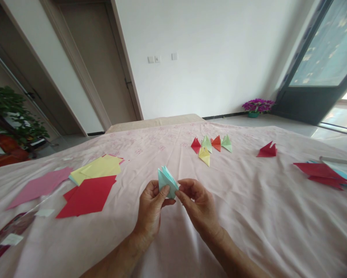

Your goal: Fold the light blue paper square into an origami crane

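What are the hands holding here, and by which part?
A folded light-blue paper: the left hand grips its lower part; the right hand appears to pinch its right corner.

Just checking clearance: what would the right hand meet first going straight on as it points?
Probably the light blue folded paper, which the right hand seems to touch; depth is hard to judge.

The desk is covered by a pale pink cloth; paper sheets are spread at left, red and blue sheets at right, and folded pieces are laid between.
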`<state>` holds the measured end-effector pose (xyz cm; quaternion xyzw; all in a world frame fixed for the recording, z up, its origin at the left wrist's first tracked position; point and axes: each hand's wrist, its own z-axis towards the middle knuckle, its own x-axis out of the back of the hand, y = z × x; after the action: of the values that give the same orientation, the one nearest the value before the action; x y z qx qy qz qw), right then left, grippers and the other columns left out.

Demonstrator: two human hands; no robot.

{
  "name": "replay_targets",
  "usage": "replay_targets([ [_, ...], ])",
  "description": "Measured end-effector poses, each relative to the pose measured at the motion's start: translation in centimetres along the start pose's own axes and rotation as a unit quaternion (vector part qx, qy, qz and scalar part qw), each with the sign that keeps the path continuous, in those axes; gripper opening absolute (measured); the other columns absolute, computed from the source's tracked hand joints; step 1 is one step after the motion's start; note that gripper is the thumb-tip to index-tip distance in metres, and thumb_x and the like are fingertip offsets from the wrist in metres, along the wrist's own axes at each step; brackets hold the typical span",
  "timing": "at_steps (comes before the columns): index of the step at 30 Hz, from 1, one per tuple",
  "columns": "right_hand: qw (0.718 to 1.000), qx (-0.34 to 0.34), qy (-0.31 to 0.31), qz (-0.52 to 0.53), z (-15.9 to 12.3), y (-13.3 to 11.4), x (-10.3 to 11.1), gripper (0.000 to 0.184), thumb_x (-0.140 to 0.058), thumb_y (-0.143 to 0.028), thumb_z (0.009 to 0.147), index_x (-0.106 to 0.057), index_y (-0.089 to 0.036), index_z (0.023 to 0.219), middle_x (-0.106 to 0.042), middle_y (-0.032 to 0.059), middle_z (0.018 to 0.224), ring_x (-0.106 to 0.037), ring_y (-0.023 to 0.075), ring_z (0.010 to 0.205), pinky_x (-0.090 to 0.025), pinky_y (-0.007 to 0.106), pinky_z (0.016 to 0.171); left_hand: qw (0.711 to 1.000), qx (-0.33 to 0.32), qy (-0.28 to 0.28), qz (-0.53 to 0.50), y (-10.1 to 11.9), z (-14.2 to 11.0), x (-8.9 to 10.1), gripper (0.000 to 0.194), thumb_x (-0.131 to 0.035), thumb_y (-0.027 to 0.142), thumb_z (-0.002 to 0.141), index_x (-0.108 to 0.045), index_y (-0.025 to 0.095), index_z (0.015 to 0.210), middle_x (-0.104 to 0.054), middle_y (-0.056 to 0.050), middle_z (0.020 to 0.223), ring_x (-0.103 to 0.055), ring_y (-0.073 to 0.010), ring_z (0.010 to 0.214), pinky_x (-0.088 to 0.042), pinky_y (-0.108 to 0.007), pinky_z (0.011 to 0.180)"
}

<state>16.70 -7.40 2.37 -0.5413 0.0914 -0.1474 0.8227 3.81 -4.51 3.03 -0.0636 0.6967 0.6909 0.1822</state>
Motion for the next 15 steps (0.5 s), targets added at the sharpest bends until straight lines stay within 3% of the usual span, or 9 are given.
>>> replay_targets([
  [7,0.996,0.065,0.032,-0.057,-0.29,-0.65,-0.17,0.012,-0.063,-0.017,0.080,-0.060,-0.020,0.091,-0.058,-0.0046,0.066,-0.053,0.0094,0.057,-0.045,0.021,0.055,1.000,-0.003,0.019,-0.002,-0.25,-0.24,-0.31,0.032,-0.074,0.036,0.074,-0.058,0.014,0.091,-0.067,-0.004,0.085,-0.064,-0.0141,0.073,-0.054,-0.024,0.060],
  [12,0.992,0.100,0.028,-0.074,-0.19,-0.61,0.13,0.014,-0.060,-0.013,0.081,-0.061,-0.021,0.092,-0.055,-0.0053,0.066,-0.051,0.0095,0.059,-0.044,0.021,0.058,1.000,0.017,0.001,-0.012,-0.04,-0.13,-0.27,0.057,-0.075,0.036,0.073,-0.050,0.018,0.121,-0.069,-0.006,0.090,-0.066,-0.0166,0.076,-0.055,-0.026,0.061],
  [15,0.994,0.088,0.014,-0.058,-0.08,-0.23,0.28,0.017,-0.059,-0.015,0.082,-0.061,-0.021,0.098,-0.056,-0.0049,0.068,-0.052,0.0098,0.062,-0.044,0.022,0.060,0.999,0.030,-0.020,-0.006,-0.03,0.15,-0.06,0.046,-0.074,0.035,0.075,-0.058,0.016,0.114,-0.068,-0.006,0.089,-0.064,-0.0154,0.076,-0.056,-0.025,0.060],
])
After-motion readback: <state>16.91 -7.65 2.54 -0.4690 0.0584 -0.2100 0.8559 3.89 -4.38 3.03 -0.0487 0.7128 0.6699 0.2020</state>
